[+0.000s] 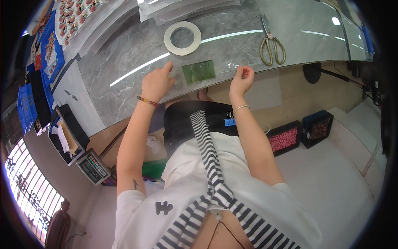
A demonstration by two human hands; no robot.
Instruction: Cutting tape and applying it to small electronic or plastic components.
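A small green rectangular card (pixel 199 71) inside a clear sleeve lies on the grey marble table (pixel 124 79), near its front edge. My left hand (pixel 157 81) rests on the tabletop just left of the card, index finger stretched forward, nothing in it. At the table's edge to the right of the card, my right hand (pixel 242 79) pinches a bit of clear film (pixel 233 64) between its fingertips.
A white tape ring (pixel 182 38) lies behind the card. Gold-handled scissors (pixel 271 43) lie to the right. Stacks of clear bags (pixel 182 8) and trays of small red pieces (pixel 74 16) sit at the back. On the floor are a scale (pixel 93 167) and boxes of beads (pixel 286 139).
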